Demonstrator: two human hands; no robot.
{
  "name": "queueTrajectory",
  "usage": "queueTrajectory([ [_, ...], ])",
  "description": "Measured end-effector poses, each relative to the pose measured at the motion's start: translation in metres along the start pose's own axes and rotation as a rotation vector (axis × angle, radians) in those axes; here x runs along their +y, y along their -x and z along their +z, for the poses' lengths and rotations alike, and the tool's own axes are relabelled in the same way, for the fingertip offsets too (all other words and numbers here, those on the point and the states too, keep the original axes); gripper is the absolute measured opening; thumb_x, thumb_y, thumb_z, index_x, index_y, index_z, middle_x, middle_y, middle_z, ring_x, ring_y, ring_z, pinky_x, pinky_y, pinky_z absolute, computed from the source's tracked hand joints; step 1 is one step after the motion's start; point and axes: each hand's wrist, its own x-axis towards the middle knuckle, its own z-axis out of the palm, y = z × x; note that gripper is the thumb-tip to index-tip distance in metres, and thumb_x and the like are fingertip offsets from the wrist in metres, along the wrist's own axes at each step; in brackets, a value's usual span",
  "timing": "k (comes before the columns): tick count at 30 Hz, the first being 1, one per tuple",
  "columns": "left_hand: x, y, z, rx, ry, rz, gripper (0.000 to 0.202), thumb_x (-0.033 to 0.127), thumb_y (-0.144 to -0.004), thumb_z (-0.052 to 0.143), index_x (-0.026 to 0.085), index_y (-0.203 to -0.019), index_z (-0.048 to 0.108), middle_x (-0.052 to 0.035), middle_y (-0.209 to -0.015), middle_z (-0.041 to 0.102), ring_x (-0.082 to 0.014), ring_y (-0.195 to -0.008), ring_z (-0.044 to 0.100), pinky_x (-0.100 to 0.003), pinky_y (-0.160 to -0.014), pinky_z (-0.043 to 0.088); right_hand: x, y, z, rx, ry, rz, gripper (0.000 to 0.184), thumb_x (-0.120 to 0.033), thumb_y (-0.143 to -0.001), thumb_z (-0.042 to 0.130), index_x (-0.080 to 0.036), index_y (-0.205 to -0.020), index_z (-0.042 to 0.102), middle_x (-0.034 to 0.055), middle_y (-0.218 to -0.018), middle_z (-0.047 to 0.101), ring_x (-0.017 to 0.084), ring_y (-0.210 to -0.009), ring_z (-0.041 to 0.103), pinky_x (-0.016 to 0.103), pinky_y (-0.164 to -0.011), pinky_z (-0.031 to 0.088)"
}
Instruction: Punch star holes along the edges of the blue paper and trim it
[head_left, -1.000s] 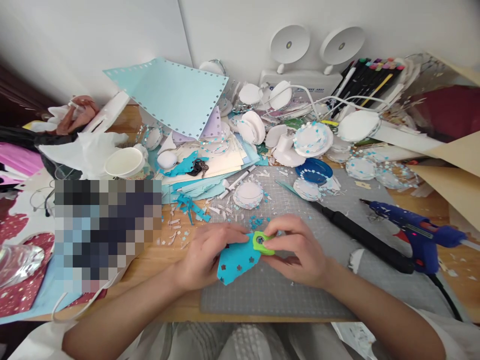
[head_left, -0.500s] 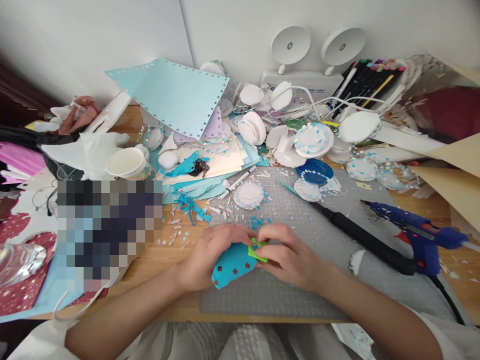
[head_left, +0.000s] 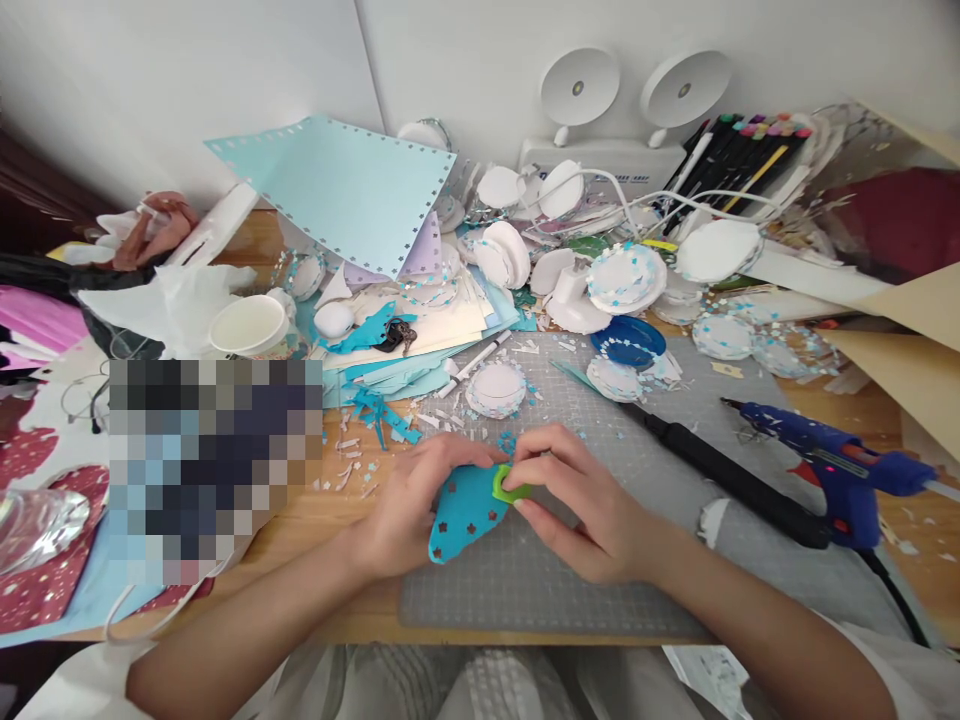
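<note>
A piece of bright blue paper (head_left: 466,508) with flower-shaped holes along its near edge is held by my left hand (head_left: 405,505), thumb and fingers closed on its left and top side. My right hand (head_left: 581,505) grips a small lime-green craft punch (head_left: 511,485) between thumb and fingers. The punch sits over the right edge of the blue paper. Both hands are above the grey cutting mat (head_left: 540,595). Small blue punched bits (head_left: 507,440) lie just beyond the fingers.
To the right lie a black hot tool (head_left: 739,480) and a blue glue gun (head_left: 832,460). White discs trimmed with blue bits (head_left: 495,388) and paper scraps crowd the back. A paper cup (head_left: 249,325) and a pale blue punched sheet (head_left: 337,190) stand at left.
My right-hand fingers have shifted their grip on the green punch, with the index finger now bent onto it. The blue paper has moved slightly up and tilted a little.
</note>
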Motion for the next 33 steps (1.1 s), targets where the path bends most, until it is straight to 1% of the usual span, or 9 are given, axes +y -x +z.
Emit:
queueTrajectory([
  [3,0.000,0.002,0.001,0.006,0.025,-0.034,0.039,0.017,-0.079,0.066,0.025,-0.113,0.050,-0.0069,-0.105,0.067,-0.0211,-0.094,0.065,-0.033,-0.080,0.052,0.001,0.001,0.000,-0.001,0.017,-0.001,0.024,-0.009,-0.085,0.049,-0.017,-0.107,0.052,0.0083,-0.099,0.047,0.019,-0.095,0.048,0.035,-0.082,0.046],
  [5,0.002,0.003,0.001,0.012,0.078,-0.098,0.039,0.018,-0.078,0.069,0.024,-0.112,0.050,-0.0073,-0.104,0.067,-0.0213,-0.093,0.065,-0.033,-0.079,0.052,0.002,0.001,0.000,-0.005,0.015,-0.002,0.025,-0.012,-0.084,0.052,-0.018,-0.108,0.051,0.0084,-0.099,0.047,0.020,-0.095,0.049,0.035,-0.082,0.047],
  [8,0.006,0.001,0.000,0.033,0.156,-0.247,0.035,0.023,-0.075,0.074,0.020,-0.102,0.052,-0.0064,-0.096,0.066,-0.0190,-0.084,0.065,-0.029,-0.071,0.053,0.003,-0.001,0.000,-0.001,0.002,0.013,0.036,-0.021,-0.081,0.063,-0.017,-0.114,0.049,0.0103,-0.106,0.048,0.022,-0.100,0.050,0.036,-0.086,0.047],
  [10,0.009,-0.001,-0.001,0.031,0.154,-0.297,0.028,0.025,-0.076,0.074,0.019,-0.094,0.054,-0.0036,-0.087,0.065,-0.0159,-0.076,0.063,-0.025,-0.066,0.051,0.004,-0.002,0.002,0.012,-0.005,0.041,0.041,-0.025,-0.080,0.067,-0.017,-0.116,0.049,0.0110,-0.108,0.051,0.022,-0.103,0.051,0.036,-0.088,0.046],
  [14,0.011,-0.004,-0.001,0.065,0.022,-0.261,0.006,0.023,-0.087,0.060,0.018,-0.086,0.057,0.0012,-0.072,0.061,-0.0110,-0.063,0.057,-0.020,-0.057,0.045,0.001,-0.003,0.004,0.041,-0.108,0.136,0.033,-0.025,-0.081,0.067,-0.019,-0.110,0.052,0.0069,-0.097,0.059,0.018,-0.090,0.057,0.031,-0.080,0.049],
  [18,0.010,-0.003,0.001,0.117,-0.047,-0.239,0.005,0.022,-0.089,0.056,0.019,-0.086,0.057,0.0021,-0.069,0.059,-0.0104,-0.059,0.055,-0.020,-0.053,0.042,-0.002,-0.004,0.004,0.057,-0.368,0.337,0.022,-0.025,-0.083,0.061,-0.020,-0.104,0.055,0.0042,-0.091,0.060,0.015,-0.081,0.058,0.027,-0.073,0.052],
  [22,0.010,-0.006,-0.001,0.243,-0.079,-0.295,0.008,0.020,-0.090,0.054,0.019,-0.082,0.055,0.0015,-0.070,0.058,-0.0116,-0.062,0.054,-0.021,-0.053,0.043,0.000,-0.003,0.004,0.056,-0.621,0.511,0.020,-0.033,-0.082,0.062,-0.020,-0.096,0.056,0.0023,-0.085,0.058,0.014,-0.075,0.058,0.024,-0.067,0.052],
  [26,0.010,-0.009,-0.003,0.266,-0.102,-0.310,0.008,0.018,-0.089,0.053,0.019,-0.081,0.054,0.0008,-0.072,0.058,-0.0121,-0.063,0.055,-0.021,-0.054,0.043,0.001,-0.003,0.004,0.035,-0.658,0.538,0.023,-0.034,-0.081,0.065,-0.020,-0.096,0.057,0.0023,-0.085,0.058,0.014,-0.076,0.058,0.024,-0.068,0.052],
  [33,0.009,-0.004,0.001,0.179,-0.113,-0.269,0.007,0.023,-0.089,0.055,0.019,-0.083,0.055,0.0018,-0.069,0.058,-0.0107,-0.059,0.053,-0.020,-0.053,0.042,0.003,-0.001,0.008,0.040,-0.625,0.524,0.026,-0.033,-0.081,0.065,-0.020,-0.102,0.058,0.0048,-0.094,0.061,0.015,-0.084,0.061,0.027,-0.076,0.054],
])
